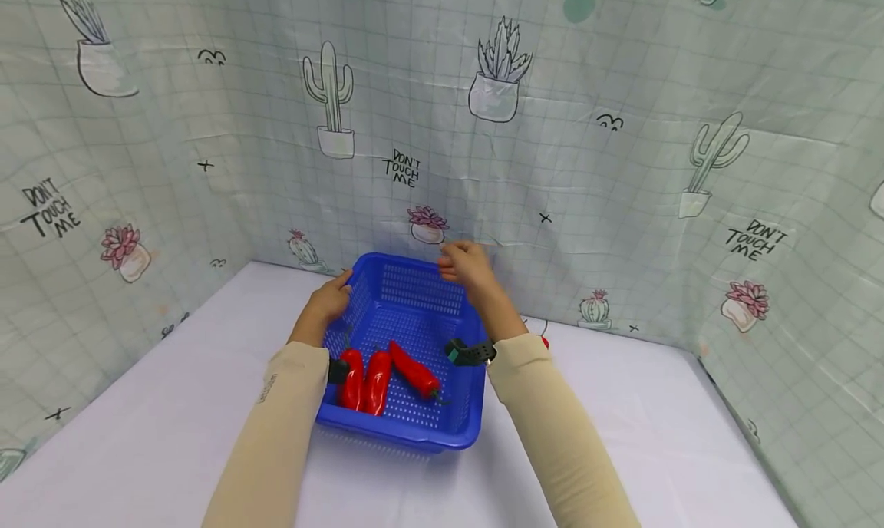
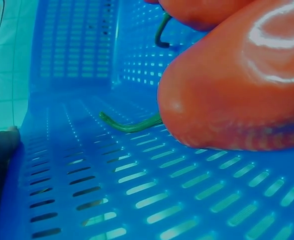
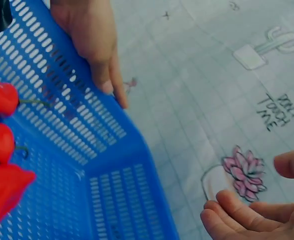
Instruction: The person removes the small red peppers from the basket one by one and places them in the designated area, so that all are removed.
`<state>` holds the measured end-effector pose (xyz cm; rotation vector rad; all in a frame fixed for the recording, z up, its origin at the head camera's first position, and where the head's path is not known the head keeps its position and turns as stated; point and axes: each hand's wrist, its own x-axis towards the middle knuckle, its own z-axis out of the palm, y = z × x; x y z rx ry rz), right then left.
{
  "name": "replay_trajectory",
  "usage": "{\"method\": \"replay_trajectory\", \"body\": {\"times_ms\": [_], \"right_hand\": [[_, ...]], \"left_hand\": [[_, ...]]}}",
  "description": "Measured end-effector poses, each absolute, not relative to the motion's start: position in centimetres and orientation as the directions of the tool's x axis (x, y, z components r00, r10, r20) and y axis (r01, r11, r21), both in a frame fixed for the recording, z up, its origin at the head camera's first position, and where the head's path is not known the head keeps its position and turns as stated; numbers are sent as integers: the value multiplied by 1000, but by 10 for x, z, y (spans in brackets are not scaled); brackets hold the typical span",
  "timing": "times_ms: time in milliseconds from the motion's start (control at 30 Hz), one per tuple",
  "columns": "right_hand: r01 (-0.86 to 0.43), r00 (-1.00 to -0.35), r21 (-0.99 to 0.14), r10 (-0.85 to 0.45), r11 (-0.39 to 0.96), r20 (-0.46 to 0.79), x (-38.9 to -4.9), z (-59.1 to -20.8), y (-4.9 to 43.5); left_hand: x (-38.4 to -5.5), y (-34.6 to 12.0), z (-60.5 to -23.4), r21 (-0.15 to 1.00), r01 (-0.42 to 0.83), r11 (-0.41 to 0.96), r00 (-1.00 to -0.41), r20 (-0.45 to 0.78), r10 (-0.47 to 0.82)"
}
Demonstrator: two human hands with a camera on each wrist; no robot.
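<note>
A blue plastic basket (image 1: 421, 436) with slotted walls stands on the white table. Three red peppers (image 1: 377, 382) with green stems lie inside it, toward the near left. My left hand (image 1: 330, 301) holds the basket's left wall near its far corner. Seen from the right wrist, the left hand's fingers (image 3: 118, 82) reach along the rim. My right hand (image 1: 466, 265) is raised over the far right corner of the basket, nothing in its grasp, its fingers (image 3: 242, 212) loosely bent and apart from the thumb.
A small red thing (image 1: 545, 342) with a thin stem peeks out beyond my right forearm, mostly hidden. Behind the basket hangs a pale checked cloth (image 1: 442, 113) printed with cacti. White table surface (image 1: 656, 420) spreads on both sides.
</note>
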<state>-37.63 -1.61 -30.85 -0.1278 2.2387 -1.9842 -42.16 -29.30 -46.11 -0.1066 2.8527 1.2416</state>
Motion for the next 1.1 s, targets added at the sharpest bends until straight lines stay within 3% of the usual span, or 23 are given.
{"method": "replay_trajectory", "body": {"times_ms": [100,333,533,633,767,900,967,1100], "right_hand": [[35,-985,-992,-165,121,-55,-376,-311,-25],[56,-980,-983,-176,177,-88,-370,-338,-40],[78,-975,-952,-178,295,-135,-363,-362,-54],[18,-977,-900,-183,436,-109,-361,-367,-61],[-94,-977,-754,-207,651,-57,-360,-371,-69],[-108,-967,-679,-234,726,-96,-357,-378,-75],[-84,-956,-676,-250,732,-151,-354,-381,-79],[-12,-922,-705,-281,709,-267,-348,-389,-86]], "left_hand": [[-398,-278,-434,733,-65,678,-998,-37,-55],[-429,-282,-474,739,-57,671,-998,-33,-48],[-427,-281,-473,727,-67,683,-996,-4,-93],[-429,-286,-469,715,-76,695,-995,-13,-96],[-466,-308,-497,703,-80,706,-996,-34,-79],[-499,-328,-538,716,-41,697,-998,5,-64],[-492,-325,-533,712,-48,701,-997,3,-72],[-421,-290,-458,716,-130,686,-992,-94,-90]]}}
